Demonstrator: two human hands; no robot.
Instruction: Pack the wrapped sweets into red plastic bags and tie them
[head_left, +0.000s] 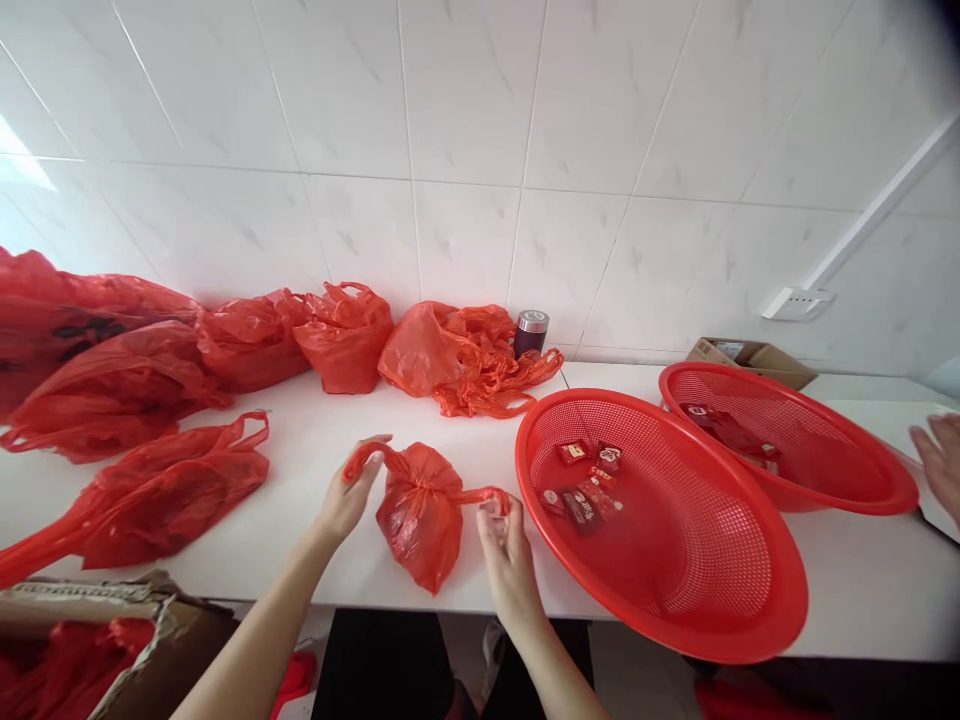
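Observation:
A small red plastic bag (422,530), gathered and knotted at its top, rests on the white table near the front edge. My left hand (358,490) is closed on its left handle, which loops around the fingers. On the other side, my right hand (506,540) grips the right handle, so both handles are stretched apart. The bag's contents are hidden by the red plastic. Just right of my right hand stands a large red mesh basket (675,590) with several small wrapped packets (581,505) lying in it.
Several red plastic bags (345,340) line the wall, and one lies flatter (180,490) at left. A second red basket (825,480), an open cardboard box (750,358) and a dark cup (531,333) stand behind. Another person's hand (941,460) shows at right. A carton (172,630) is front left.

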